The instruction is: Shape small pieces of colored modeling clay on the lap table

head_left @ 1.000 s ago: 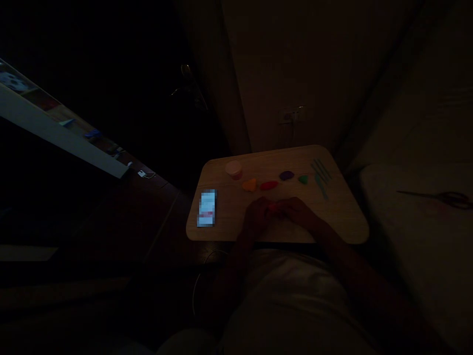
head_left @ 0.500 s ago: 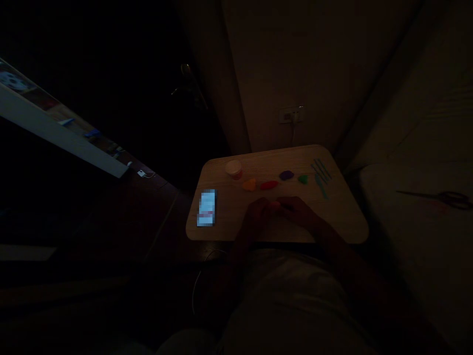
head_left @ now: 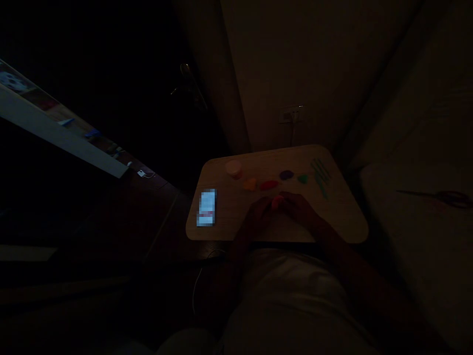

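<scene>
Between my two hands, over the front half of a small wooden table (head_left: 229, 227), is an orange-red lump of modelling clay (head_left: 276, 201). My left hand (head_left: 258, 211) closes on it from the left, and my right hand (head_left: 295, 204) grips its right side. Dim light hides most of the fingers. Just beyond the hands lie a red clay piece (head_left: 268, 185), an orange clay piece (head_left: 250, 184), a purple clay piece (head_left: 286, 175) and a green clay piece (head_left: 303, 178).
A lidded tub (head_left: 233, 168) stands at the back left. A lit phone (head_left: 206, 208) lies at the left edge. Several thin green modelling tools (head_left: 321, 170) and a green plastic knife (head_left: 320, 186) lie at the right. Scissors (head_left: 439, 195) rest on the pale surface beyond the table.
The clay between my hands shows more now and has turned to a more upright position. My fingers have shifted slightly around it. The picture is dimmer, and the table things stay put.
</scene>
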Motion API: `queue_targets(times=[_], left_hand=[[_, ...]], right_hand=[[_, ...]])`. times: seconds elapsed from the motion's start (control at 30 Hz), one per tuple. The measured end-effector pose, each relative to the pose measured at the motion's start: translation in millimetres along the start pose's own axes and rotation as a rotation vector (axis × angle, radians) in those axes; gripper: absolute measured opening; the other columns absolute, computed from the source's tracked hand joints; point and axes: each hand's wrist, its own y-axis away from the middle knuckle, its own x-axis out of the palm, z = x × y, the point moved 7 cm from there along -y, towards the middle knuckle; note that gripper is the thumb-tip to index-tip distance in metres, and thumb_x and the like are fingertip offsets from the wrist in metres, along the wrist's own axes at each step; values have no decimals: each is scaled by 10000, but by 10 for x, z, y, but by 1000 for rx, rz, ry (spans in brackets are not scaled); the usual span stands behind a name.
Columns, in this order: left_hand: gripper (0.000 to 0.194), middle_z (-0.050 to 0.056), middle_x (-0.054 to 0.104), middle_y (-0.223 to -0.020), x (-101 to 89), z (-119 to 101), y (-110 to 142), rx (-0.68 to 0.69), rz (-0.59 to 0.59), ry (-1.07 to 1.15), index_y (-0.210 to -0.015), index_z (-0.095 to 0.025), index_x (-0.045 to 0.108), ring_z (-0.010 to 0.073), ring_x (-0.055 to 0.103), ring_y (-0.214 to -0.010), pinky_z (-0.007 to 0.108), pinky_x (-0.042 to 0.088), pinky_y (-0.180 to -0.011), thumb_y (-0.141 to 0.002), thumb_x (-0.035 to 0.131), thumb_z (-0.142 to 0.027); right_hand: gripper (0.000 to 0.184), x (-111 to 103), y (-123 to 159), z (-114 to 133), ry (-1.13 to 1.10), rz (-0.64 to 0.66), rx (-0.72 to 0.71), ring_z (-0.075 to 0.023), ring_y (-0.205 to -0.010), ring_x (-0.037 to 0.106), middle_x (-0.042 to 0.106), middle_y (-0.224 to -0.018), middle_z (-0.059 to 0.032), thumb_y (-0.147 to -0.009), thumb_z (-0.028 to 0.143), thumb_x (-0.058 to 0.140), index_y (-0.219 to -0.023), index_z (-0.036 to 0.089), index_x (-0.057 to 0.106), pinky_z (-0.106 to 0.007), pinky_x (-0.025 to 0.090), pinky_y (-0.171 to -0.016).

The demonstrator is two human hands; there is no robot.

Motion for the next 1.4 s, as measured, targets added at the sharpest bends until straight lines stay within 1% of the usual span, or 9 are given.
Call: queue_targets(times=[0.1,0.2,0.3,0.37,0.6,0.8,1.03,1.27,1.4], left_hand=[[238,61,697,-975,-18,78,8,-18,-58,-9,-1028,-170,670,193,644,-881,322,530,-826,-916,675,-380],[367,59,701,-1043,-20,125,15,-43,-92,8,-1126,-177,643,197,656,-919,323,545,-841,-845,758,-384],[372,78,698,-1146,-1,93,14,7,-86,-46,-1206,-196,634,216,657,-1030,354,540,-936,-886,718,-365],[309,82,702,-1154,-1,81,15,30,-95,-110,-1215,-207,651,219,655,-1055,370,535,-967,-942,644,-351],[326,109,708,-1157,53,105,24,62,-49,-259,-1220,-179,665,252,647,-1084,423,539,-986,-938,643,-343],[377,111,695,-1153,83,73,33,71,-11,-321,-1198,-176,664,261,639,-1085,427,527,-993,-896,710,-398],[244,80,700,-972,93,32,34,52,24,-307,-974,-176,698,214,650,-934,357,529,-900,-988,581,-390],[346,98,725,-938,131,51,59,47,64,-330,-953,-146,707,210,665,-874,351,531,-850,-1043,447,-356],[355,94,745,-938,156,117,60,30,112,-324,-948,-149,720,210,688,-861,342,535,-837,-1047,427,-323]], right_hand=[[517,38,4,34,54,58,-27,-182,-711,614,692,-754,-36,-1011,592,412,-815,202,688,-282,476,-702],[539,82,20,51,87,110,-51,-201,-768,657,734,-819,-43,-1018,591,387,-828,203,709,-298,498,-760],[473,104,32,43,126,118,-78,-249,-907,711,780,-1012,-67,-986,584,475,-991,208,762,-334,517,-854],[448,113,31,23,171,115,-90,-265,-926,720,789,-1040,-75,-957,578,539,-1071,211,770,-345,525,-865],[429,134,17,16,182,137,-100,-259,-935,737,796,-1079,-62,-998,528,486,-1093,244,792,-357,533,-881],[463,94,15,-6,154,111,-63,-221,-756,705,794,-856,-56,-989,515,494,-880,185,800,-302,506,-757],[524,75,7,-31,171,83,-80,-167,-626,593,698,-669,-36,-997,515,423,-733,171,718,-267,421,-638],[517,96,17,-5,247,116,-74,-174,-638,571,690,-704,-58,-1011,487,371,-728,181,677,-282,386,-638],[468,106,23,-22,301,123,-77,-176,-677,591,698,-739,-52,-977,520,472,-759,173,698,-280,372,-654]])
